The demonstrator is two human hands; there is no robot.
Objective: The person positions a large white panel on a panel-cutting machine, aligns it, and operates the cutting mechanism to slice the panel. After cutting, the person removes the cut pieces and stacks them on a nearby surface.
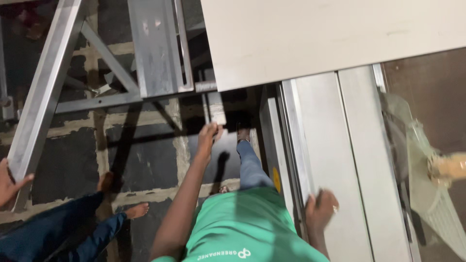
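A pale board (340, 34) lies on the metal worktop (335, 160), overhanging its left edge. The left hand (208, 136) closes around a metal bar (213, 104) hanging just below the board's corner. The right hand (319, 209) grips the worktop's near edge rail (297, 160). Another person's hand (9, 182) touches the steel frame (43, 92) at far left.

A workshop: a metal saw table (335, 145), a steel frame (43, 97) and a pale board (330, 34).
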